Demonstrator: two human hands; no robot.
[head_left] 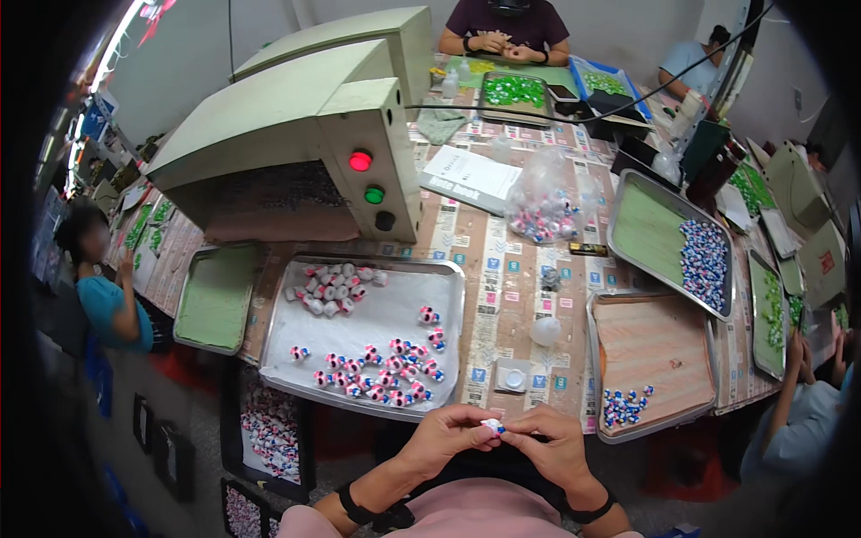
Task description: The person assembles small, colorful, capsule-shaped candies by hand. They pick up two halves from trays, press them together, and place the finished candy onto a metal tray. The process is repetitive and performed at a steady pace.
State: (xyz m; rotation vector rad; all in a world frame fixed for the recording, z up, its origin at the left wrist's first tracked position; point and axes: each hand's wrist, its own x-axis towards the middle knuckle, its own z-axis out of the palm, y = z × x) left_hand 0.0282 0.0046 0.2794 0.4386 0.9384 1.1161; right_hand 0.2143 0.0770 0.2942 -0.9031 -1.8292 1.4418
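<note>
Close to my body, at the table's front edge, a small white, pink and blue figurine piece [491,427] is pinched between my two hands. My left hand [446,439] grips it with thumb and forefinger. From the other side, my right hand [549,445] has its closed fingertips on the piece's blue end. Just left stands a paper-lined metal tray [368,271] holding several pink, white and blue pieces [395,375] in front and plainer white-and-pink pieces [332,289] behind. To my right, small blue-and-white parts [626,406] lie in another metal tray [659,354].
A white square dish [511,377] and a clear round cup [545,331] stand ahead of my hands. A large beige machine [296,134] with lit buttons rises at the left back. A bag of pieces [544,202] and a tray of blue parts [655,233] lie farther off. People sit around.
</note>
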